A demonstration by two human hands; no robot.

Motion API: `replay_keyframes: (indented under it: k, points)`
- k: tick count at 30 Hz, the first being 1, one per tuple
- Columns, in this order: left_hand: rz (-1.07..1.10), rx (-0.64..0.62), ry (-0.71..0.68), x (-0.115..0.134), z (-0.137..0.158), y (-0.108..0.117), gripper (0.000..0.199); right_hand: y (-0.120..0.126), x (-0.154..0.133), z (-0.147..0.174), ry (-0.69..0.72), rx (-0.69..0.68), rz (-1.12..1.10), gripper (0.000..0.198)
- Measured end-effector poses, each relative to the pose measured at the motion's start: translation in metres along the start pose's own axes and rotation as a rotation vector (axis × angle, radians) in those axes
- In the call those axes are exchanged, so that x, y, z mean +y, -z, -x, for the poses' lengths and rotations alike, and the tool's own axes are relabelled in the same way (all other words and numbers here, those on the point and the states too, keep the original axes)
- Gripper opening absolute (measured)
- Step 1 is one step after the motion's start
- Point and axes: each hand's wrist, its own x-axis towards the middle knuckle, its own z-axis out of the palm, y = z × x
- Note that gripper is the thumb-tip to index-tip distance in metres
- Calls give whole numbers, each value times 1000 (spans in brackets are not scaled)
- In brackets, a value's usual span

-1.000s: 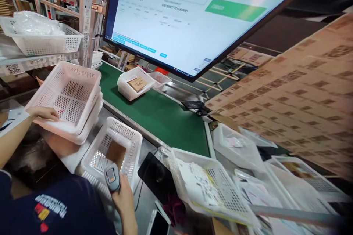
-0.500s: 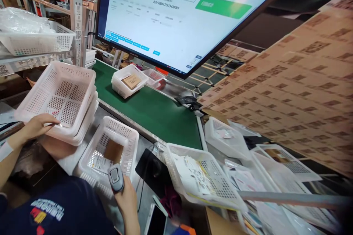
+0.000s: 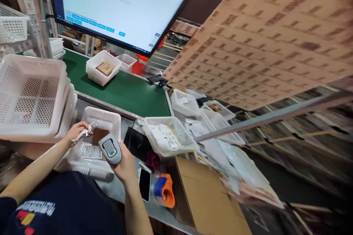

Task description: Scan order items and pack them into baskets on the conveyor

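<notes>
Fingers of right hand (image 3: 125, 163) wrapped tight around grey handheld scanner (image 3: 110, 148), head tilted toward white basket (image 3: 107, 120) just beyond fingertips. Left hand (image 3: 74, 132) pinching small clear packet (image 3: 85, 132), held above basket's near rim, beside scanner head. Printed slip (image 3: 91, 151) and brown card lying inside basket, below both sets of fingers. Scanning step seemingly under way; next move likely needs packet's code turned squarely toward scanner window.
</notes>
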Motion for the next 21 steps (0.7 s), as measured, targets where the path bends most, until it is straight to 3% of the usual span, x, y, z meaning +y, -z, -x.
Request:
replay_keyframes:
  k: [3, 7, 12, 17, 19, 21]
  points:
    - [36, -75, 123, -26, -11, -8, 34, -6, 6, 8, -84, -26, 116, 24]
    - [-160, -241, 112, -40, -14, -5, 70, -20, 16, 20, -193, -121, 291, 40]
    - [-292, -382, -2, -46, -14, 1, 81, -29, 18, 17, -228, -253, 294, 43]
    - [-427, -424, -71, -52, -13, 2, 89, -35, 19, 18, -248, -241, 239, 46]
    - [-561, -436, -117, -60, -10, 6, 88, -37, 24, 23, -247, -219, 214, 44]
    - [-866, -386, -269, -68, -5, 14, 83, -33, 35, 25, -251, -165, 171, 41]
